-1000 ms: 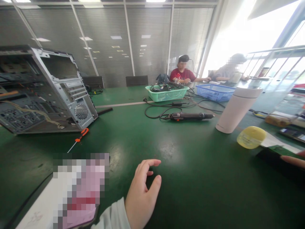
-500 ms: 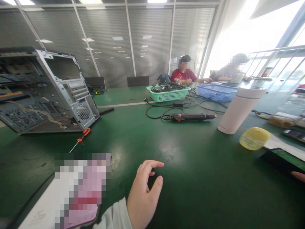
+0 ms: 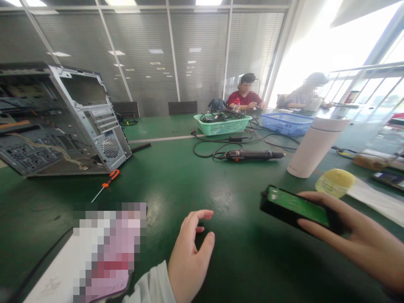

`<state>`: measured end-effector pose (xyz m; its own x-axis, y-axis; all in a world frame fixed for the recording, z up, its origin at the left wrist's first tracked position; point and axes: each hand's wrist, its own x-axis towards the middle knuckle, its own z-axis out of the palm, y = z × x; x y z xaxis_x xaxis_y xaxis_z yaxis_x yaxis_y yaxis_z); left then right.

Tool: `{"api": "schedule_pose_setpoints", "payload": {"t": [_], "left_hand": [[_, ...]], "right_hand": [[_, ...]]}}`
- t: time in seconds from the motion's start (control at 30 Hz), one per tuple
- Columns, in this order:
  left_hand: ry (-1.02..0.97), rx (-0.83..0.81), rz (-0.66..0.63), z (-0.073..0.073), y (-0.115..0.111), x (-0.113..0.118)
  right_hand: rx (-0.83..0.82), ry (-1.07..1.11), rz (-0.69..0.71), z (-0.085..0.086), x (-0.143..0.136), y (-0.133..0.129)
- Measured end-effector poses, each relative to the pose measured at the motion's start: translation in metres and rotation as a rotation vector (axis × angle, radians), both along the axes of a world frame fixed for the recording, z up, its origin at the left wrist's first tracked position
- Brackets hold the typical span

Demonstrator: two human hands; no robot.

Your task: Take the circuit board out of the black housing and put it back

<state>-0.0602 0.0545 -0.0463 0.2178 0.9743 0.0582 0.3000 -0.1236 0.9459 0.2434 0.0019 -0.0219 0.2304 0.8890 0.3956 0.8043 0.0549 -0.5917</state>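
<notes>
My right hand (image 3: 362, 235) is closed around a black box with a green circuit board (image 3: 295, 206) on its upper face. Thumb and fingers grip its long sides, and the box is lifted over the green table (image 3: 240, 261) at the right. My left hand (image 3: 191, 254) rests at the middle front with nothing in it, thumb and curled fingers apart. To its left lies a blurred-out flat item with a pink and white face (image 3: 116, 248). Beyond the right hand are a yellow rounded object (image 3: 336, 183) and a white sheet (image 3: 375, 200).
An open computer case (image 3: 69, 122) stands at left, with an orange-handled screwdriver (image 3: 110, 179) before it. Further back are a corded electric screwdriver (image 3: 252, 155), a pale pink tumbler (image 3: 311, 151), a green basket of cables (image 3: 224, 125) and a blue basket (image 3: 287, 124). Two people sit behind.
My right hand has come in from the right edge, carrying the black box with the circuit board toward the middle. My left hand has hardly moved.
</notes>
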Motion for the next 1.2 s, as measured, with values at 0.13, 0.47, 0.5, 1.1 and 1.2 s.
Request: {"api": "schedule_pose_setpoints", "payload": {"t": [0.13,0.47,0.5,1.1,1.2], "left_hand": [[-0.100,0.066,0.096,-0.008,0.001,0.002],[-0.134,0.002,0.059,-0.006,0.007,0.001],[-0.132,-0.005,0.061,-0.008,0.007,0.001],[-0.207,-0.101,0.002,-0.006,0.002,-0.007],[-0.208,-0.148,0.031,-0.008,0.001,-0.009]], "right_hand": [[0.056,0.059,0.403,0.023,-0.080,0.029],[0.009,0.207,0.621,-0.014,-0.123,0.044],[0.015,0.196,0.628,-0.015,-0.120,0.044],[-0.633,1.205,0.703,-0.017,-0.125,0.043],[-0.702,1.397,0.622,-0.015,-0.127,0.041]]}}
